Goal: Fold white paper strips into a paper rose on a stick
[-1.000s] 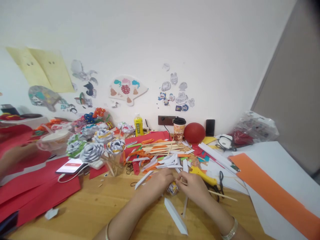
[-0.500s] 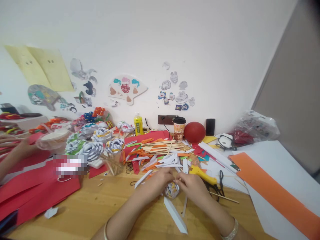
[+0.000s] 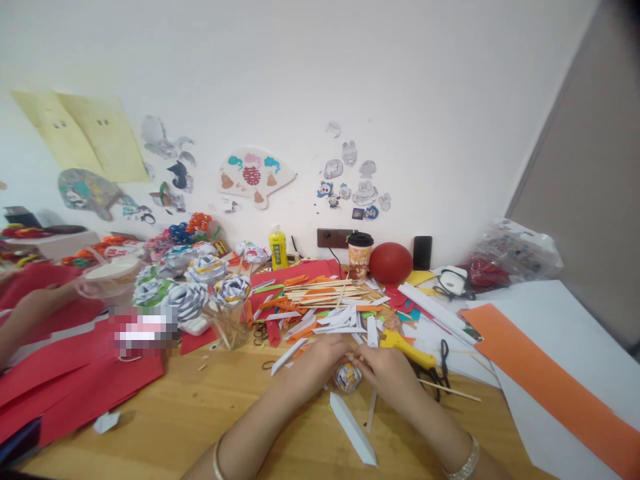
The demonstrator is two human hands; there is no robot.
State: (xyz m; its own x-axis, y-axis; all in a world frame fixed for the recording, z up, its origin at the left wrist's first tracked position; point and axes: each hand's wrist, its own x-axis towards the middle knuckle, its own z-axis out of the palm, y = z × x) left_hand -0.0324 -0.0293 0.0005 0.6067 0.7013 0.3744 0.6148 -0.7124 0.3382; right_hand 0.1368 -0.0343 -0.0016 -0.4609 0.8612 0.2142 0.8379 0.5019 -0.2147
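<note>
Low over the wooden table, my left hand (image 3: 325,357) and my right hand (image 3: 383,367) meet at a small rolled paper flower (image 3: 347,377) in white, yellow and dark tones. Fingers of both hands are bent and closed at its upper edge, one hand on each side. A folded white paper strip (image 3: 353,430) lies just below the flower, with a thinner strip beside it. Beyond my hands spreads a pile of folded white strips (image 3: 343,320) and orange ones. A yellow glue gun (image 3: 410,348) rests right of my right hand.
Wooden sticks (image 3: 323,293), a lidded cup (image 3: 359,257), a red balloon (image 3: 391,263) and a yellow bottle (image 3: 277,248) stand or lie farther back. Paper flowers (image 3: 185,301) are at left, near another person's hand (image 3: 47,300) on red paper. Orange paper (image 3: 555,387) lies at right.
The view has shifted slightly. My hands remain at the flower with almost the same grip. At left, the other person's hand has moved a little over the red paper.
</note>
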